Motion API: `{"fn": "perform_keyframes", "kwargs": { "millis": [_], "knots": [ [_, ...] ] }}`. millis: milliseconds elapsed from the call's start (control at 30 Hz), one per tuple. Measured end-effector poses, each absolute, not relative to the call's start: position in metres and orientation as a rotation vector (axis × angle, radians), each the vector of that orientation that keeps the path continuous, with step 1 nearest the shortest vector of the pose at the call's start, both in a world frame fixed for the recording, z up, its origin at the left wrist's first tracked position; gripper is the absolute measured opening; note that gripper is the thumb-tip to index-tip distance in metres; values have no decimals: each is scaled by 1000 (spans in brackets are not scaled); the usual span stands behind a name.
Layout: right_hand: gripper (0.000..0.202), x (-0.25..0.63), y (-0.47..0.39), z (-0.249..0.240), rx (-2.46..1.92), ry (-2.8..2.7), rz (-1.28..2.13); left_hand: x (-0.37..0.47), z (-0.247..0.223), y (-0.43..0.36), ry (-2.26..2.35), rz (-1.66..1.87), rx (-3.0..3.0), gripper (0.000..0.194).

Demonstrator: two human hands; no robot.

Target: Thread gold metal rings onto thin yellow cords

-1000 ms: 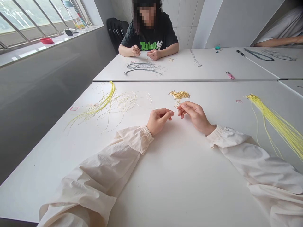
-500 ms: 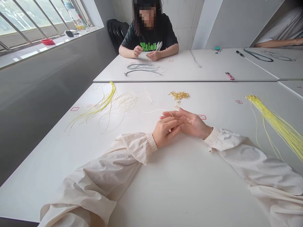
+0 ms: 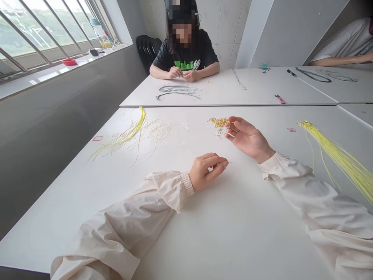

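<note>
My left hand point(image 3: 208, 169) rests low over the white table, thumb and fingertips pinched together. The tip of a thin thread point(image 3: 230, 162) sticks out past those fingertips; the rest of it is hard to follow. Apart from it, up and to the right, my right hand point(image 3: 247, 138) is raised palm inward, fingers curved and spread. Its fingertips overlap the right edge of a pile of small gold metal findings point(image 3: 218, 122); whether they touch it I cannot tell. Several loose gold pieces point(image 3: 218, 133) lie just in front of the pile.
Yellow cords point(image 3: 142, 116) and a loose pale thread coil point(image 3: 163, 129) lie left. A yellow cord bundle point(image 3: 335, 151) lies right. Across the table seam, a person point(image 3: 186, 50) works near grey cords point(image 3: 179, 90); pink snips point(image 3: 279, 99) lie to the right. Another person's arm point(image 3: 340, 61) shows far right.
My hands were together; now my right hand has moved away, up to the gold pile, with its fingers apart. My left hand stays pinched in nearly the same place. The view has tilted slightly.
</note>
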State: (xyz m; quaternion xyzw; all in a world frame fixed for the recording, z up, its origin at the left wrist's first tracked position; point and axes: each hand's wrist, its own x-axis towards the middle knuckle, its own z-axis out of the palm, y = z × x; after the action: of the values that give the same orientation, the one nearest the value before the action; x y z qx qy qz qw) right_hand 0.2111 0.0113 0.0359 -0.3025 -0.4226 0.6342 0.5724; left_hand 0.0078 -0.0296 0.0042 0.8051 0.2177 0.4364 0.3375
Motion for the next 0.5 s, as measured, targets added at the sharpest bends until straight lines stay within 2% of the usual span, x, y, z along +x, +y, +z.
{"fn": "perform_keyframes", "kwargs": {
  "millis": [133, 233, 300, 400, 500],
  "knots": [
    [15, 245, 20, 54, -744, -955, 1299, -8, 7, -41, 682, 1090, 1964, 19],
    [17, 261, 18, 62, -785, -937, 1317, -19, 10, -50, 762, 1045, 1869, 22],
    [28, 259, 9, 62, -883, -1053, 1480, -21, 14, -54, 803, 1034, 1800, 24],
    [55, 235, -12, 57, -947, -1351, 1900, -18, 23, -56, 828, 1072, 1674, 25],
    [60, 203, -34, 51, -808, -1461, 2120, -8, 34, -57, 764, 1134, 1561, 27]
  ]
}}
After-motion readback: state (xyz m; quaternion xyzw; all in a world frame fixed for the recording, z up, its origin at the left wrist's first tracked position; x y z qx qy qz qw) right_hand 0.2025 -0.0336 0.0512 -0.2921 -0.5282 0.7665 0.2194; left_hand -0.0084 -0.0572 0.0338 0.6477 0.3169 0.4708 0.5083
